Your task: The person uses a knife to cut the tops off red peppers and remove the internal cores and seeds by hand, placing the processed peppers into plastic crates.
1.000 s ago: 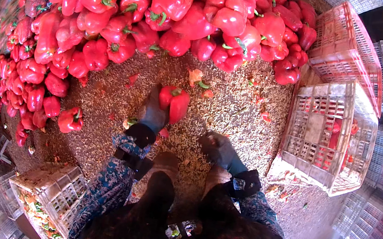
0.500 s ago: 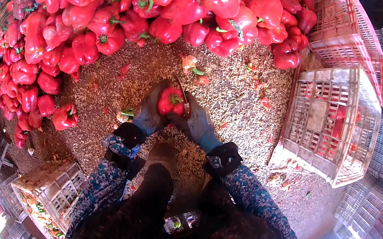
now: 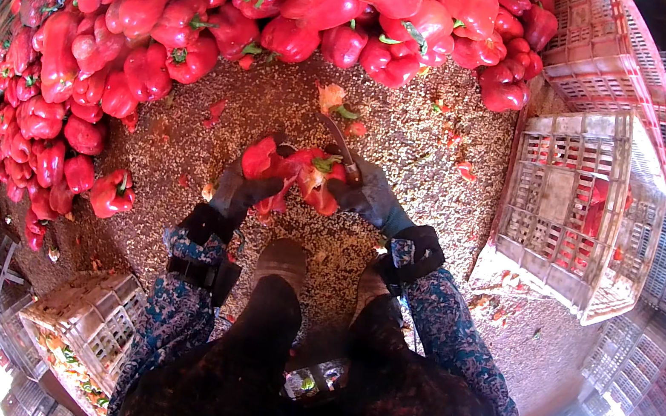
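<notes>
In front of me a red bell pepper is split open. My gloved left hand [image 3: 241, 190] is closed around the left piece of bell pepper [image 3: 262, 161]. A knife [image 3: 334, 133] is gripped in my gloved right hand [image 3: 375, 197], its blade pointing up and to the left. The same hand also holds the stem piece of bell pepper [image 3: 323, 181], which has a green stem and pale flesh showing. The two pieces lie close together; whether they are still joined is unclear. Both hands are above the seed-strewn ground [image 3: 429, 197], beyond my shoes.
A large heap of red bell peppers [image 3: 146, 72] curves across the far side and left. At the right stands a plastic crate [image 3: 568, 161] with red pieces visible inside, beside a pinkish crate [image 3: 597, 54]. Another crate [image 3: 105, 320] sits at the lower left. Pepper scraps [image 3: 330, 97] lie around.
The bell pepper, whole-looking half a second ago, is now opened into two pieces. My hands have moved apart, the left leftward and the right rightward, and the knife blade has swung outward.
</notes>
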The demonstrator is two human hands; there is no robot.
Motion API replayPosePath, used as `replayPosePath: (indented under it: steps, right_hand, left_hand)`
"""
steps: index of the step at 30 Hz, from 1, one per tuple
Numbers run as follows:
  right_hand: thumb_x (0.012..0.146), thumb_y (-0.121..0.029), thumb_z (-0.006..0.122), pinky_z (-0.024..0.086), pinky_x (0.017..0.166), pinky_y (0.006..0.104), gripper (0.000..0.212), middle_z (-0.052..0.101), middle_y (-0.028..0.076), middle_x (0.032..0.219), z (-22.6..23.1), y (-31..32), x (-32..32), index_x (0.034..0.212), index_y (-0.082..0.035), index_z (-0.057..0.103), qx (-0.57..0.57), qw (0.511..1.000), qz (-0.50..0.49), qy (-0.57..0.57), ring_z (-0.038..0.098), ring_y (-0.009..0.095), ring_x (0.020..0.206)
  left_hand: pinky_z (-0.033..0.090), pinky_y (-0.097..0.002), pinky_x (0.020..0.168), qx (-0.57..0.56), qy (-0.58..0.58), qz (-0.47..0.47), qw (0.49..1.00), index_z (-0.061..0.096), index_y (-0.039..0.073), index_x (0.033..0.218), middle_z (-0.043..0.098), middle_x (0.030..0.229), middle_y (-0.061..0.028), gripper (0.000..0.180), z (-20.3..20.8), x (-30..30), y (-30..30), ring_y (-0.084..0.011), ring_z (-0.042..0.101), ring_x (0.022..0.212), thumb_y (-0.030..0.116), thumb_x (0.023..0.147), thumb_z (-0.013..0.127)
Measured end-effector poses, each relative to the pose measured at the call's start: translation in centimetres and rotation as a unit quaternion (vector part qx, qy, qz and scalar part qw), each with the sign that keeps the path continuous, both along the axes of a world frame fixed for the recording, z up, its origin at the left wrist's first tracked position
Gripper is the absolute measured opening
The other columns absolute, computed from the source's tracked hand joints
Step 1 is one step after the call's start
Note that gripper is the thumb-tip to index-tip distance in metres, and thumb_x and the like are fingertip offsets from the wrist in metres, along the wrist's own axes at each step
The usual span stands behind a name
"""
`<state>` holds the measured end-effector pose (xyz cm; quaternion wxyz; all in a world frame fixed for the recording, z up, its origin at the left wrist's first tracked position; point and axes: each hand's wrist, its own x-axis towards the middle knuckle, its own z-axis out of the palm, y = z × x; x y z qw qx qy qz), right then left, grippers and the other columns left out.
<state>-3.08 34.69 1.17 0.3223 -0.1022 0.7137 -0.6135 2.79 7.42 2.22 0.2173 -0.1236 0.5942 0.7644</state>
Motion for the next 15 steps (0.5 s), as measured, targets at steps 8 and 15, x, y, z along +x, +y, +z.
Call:
replayPosePath:
  steps: [8,15]
  right_hand:
    - [0.089,-0.011,0.066,0.053,0.074,0.0321,0.051,0.069,0.01,0.1,1.4,-0.3,1.6,0.139,-0.007,0.055,0.089,0.992,0.068,0.058,0.065,0.016,0.082]
    - [0.084,-0.007,0.065,0.056,0.085,0.0393,0.053,0.069,0.018,0.118,2.0,-0.8,3.1,0.136,-0.01,0.059,0.121,0.98,0.041,0.151,0.07,0.03,0.1]
  left_hand:
    - [0.042,-0.038,0.109,0.05,-0.166,-0.077,0.982,0.032,0.003,0.153,0.052,0.143,-0.0138,0.083,1.0,1.0,2.5,-0.0264,0.049,0.133,0.03,0.086,0.074]
    - [0.048,-0.0402,0.103,-0.227,0.06,-0.159,0.959,0.045,0.001,0.143,0.06,0.132,-0.0158,0.07,-1.1,3.2,4.1,-0.0264,0.058,0.122,0.026,0.085,0.077]
